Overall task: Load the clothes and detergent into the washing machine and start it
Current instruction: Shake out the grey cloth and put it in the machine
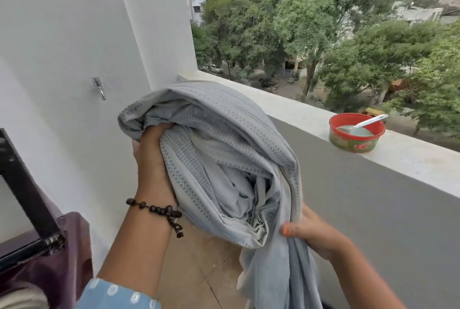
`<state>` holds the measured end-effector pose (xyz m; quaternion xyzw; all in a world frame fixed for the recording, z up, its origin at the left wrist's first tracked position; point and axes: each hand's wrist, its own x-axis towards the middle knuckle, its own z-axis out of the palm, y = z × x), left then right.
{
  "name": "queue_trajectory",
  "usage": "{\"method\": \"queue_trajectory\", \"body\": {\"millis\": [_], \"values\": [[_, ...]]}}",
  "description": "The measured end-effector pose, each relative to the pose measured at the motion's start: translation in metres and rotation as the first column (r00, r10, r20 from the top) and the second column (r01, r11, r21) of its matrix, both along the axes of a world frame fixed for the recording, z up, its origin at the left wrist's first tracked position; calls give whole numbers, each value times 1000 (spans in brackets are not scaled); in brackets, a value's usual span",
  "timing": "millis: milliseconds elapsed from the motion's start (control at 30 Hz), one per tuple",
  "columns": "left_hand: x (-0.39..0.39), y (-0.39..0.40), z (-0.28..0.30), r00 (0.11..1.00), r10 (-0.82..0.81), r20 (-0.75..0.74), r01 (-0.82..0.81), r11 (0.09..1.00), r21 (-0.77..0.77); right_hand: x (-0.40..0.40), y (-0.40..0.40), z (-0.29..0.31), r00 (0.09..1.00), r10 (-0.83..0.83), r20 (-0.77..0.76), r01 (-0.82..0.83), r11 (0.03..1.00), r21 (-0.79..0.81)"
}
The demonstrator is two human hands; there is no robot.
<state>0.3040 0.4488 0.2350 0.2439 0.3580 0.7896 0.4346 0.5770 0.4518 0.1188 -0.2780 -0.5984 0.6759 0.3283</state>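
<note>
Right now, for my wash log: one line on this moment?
left hand: grips grey cloth | right hand: pinches its edge | detergent tub: on ledge

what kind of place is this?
Likely an upper-floor home balcony used for laundry: a parapet ledge overlooks treetops, with a washing machine at the wall and a detergent tub on the ledge.

Bright, soft overcast daylight from the open sky, without hard shadows or glare. Wide-angle bending toward the edges. Slight motion blur throughout.
</note>
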Motion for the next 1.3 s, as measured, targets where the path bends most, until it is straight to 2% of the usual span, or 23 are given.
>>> {"method": "queue_trajectory", "body": {"millis": [133,200,267,300,367,433,500,533,567,633,700,733,767,800,833,900,1000,1100,1167,1300], "values": [[32,-3,-12,994,-6,113,11,999,-41,-12,2,6,963,-206,-172,186,975,-122],[43,-8,-20,992,-17,122,27,996,-85,-8,6,15,916,-303,-263,270,951,-153],[45,-11,-27,995,-53,88,65,988,-142,3,12,24,883,-376,-281,351,926,-139],[43,-16,-30,997,-65,35,70,980,-186,9,16,28,873,-402,-278,383,916,-122],[37,-33,-36,974,-157,-164,106,953,-285,23,26,34,864,-432,-258,427,901,-78],[25,-55,-45,888,-295,-353,136,901,-411,34,33,42,869,-440,-226,448,894,-18],[14,-78,-40,810,-341,-476,82,871,-484,40,37,54,900,-404,-165,420,905,74],[11,-87,-31,742,-354,-570,32,867,-497,40,37,60,920,-377,-105,389,909,151],[11,-92,-20,632,-380,-675,-18,864,-503,39,38,67,936,-350,-23,345,906,247],[19,-95,-2,318,-448,-836,-76,867,-493,30,37,80,940,-289,179,189,883,430],[41,-88,7,-21,-494,-869,-129,864,-487,17,33,90,920,-193,341,-17,850,527],[54,-83,6,-146,-508,-849,-152,859,-488,11,30,94,905,-147,398,-106,829,549],[67,-78,2,-225,-517,-826,-157,856,-493,7,28,97,889,-113,444,-180,805,565],[78,-75,-3,-254,-519,-816,-139,855,-500,4,26,101,875,-91,476,-234,781,579],[85,-72,-10,-227,-512,-829,-105,859,-501,3,25,104,868,-76,491,-265,765,587],[91,-71,-22,-81,-448,-890,-58,894,-444,4,24,109,864,-72,499,-279,756,592],[97,-76,-32,31,-259,-965,-109,959,-261,10,24,113,853,-71,516,-300,743,598],[101,-79,-31,213,-140,-967,-136,976,-171,18,26,116,836,45,547,-390,749,535],[100,-79,-26,326,-90,-941,-126,982,-138,29,33,113,844,166,510,-424,789,445],[82,-77,-7,523,35,-852,-168,984,-62,52,46,94,875,340,344,-446,842,304]]}}
